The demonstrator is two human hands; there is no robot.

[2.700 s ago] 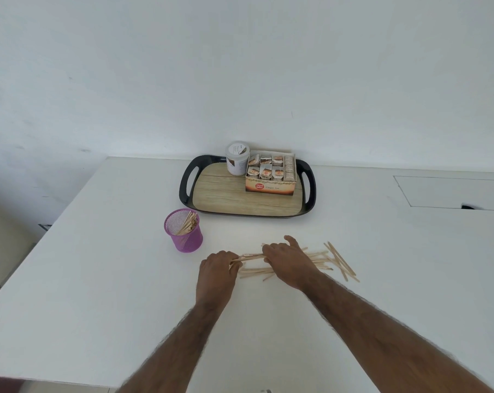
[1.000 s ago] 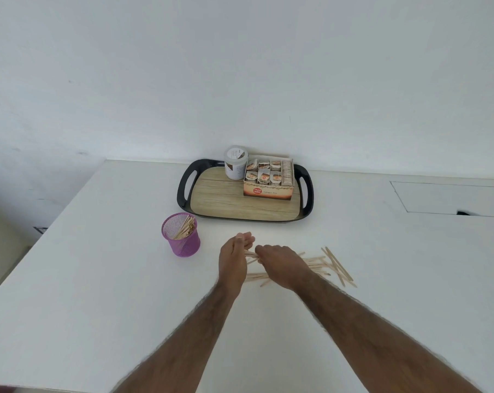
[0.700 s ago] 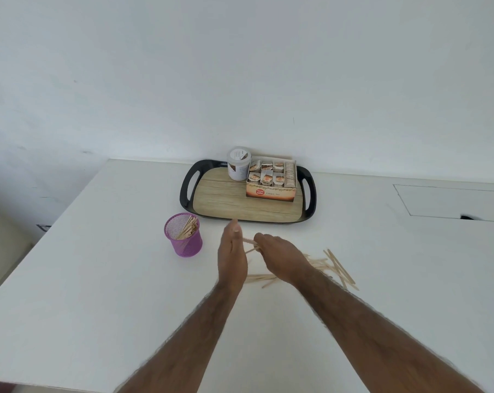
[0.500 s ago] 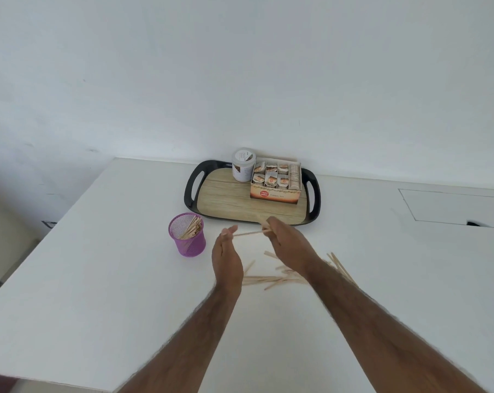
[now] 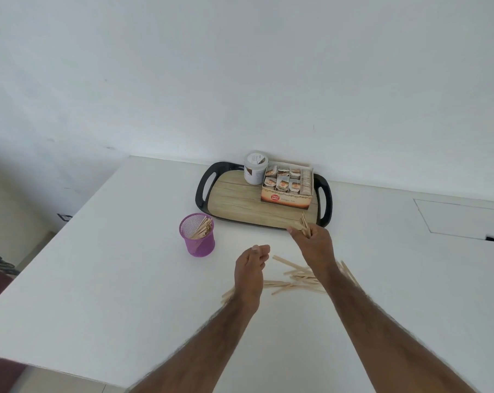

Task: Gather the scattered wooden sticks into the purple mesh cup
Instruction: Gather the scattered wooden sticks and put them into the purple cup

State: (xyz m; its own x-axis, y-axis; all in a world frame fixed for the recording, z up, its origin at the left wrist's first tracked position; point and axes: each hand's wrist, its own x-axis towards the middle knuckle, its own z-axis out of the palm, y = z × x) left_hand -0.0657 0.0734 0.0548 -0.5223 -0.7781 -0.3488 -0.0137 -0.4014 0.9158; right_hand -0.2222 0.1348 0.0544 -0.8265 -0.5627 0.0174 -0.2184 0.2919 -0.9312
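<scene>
- tabletop (image 5: 126, 293): white, carries everything. The tray (image 5: 203, 191) just beyond the right hand is not part of the job.
- right hand (image 5: 313, 242): raised, fingers clamped on a small bundle (image 5: 304, 222) of sticks, tips poking up.
- left hand (image 5: 250, 268): loosely curled, holding nothing. Hands are apart.
- cup (image 5: 199, 239): purple mesh, upright, left of and beyond the left hand. Already part-filled.
- loose sticks (image 5: 294, 276): pile under and between both wrists.
- step: carry the bundle to the cup. Next move: swing the right hand left over the rim, keep the bundle vertical, release. Probably more trips needed.
- vs 0.5 s ago: the left hand let go, and the bundle went from horizontal to upright.
</scene>
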